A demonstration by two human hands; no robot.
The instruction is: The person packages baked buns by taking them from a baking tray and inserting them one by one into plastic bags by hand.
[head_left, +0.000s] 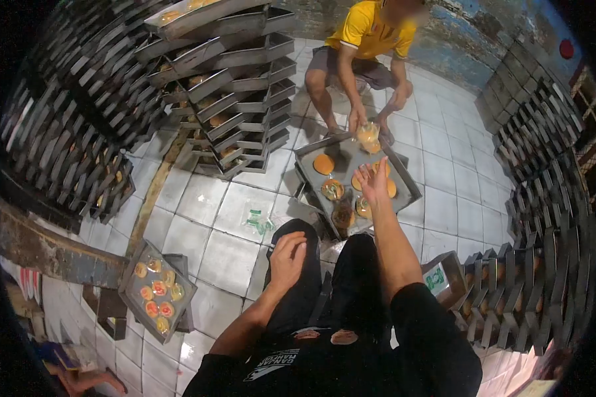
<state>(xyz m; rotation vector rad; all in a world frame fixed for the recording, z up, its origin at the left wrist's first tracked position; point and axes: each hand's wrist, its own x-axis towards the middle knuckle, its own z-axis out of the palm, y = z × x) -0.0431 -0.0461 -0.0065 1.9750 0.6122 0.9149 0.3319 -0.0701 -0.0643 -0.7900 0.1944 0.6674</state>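
Note:
My left hand [288,261] lies on my left knee, its fingers slightly bent and holding nothing. Palm upward, my right hand [376,185] reaches over a metal baking tray [304,161] with its fingers apart and nothing in them. Round buns lie on that tray: a plain bun [323,164] at its left, a bagged bun [332,190] with a printed wrapper nearer me, and several others partly hidden by my hand and forearm. Across the tray, a person in a yellow shirt [371,30] holds a bun in a clear bag [368,137] above the tray's far side.
Tall stacks of metal trays [238,99] stand at the left, with more stacks [530,298] at the right. A smaller tray of bagged buns [132,284] sits at lower left. Green-printed plastic bags [259,221] lie on the white tiles; a box with green-printed bags [447,281] is beside my right arm.

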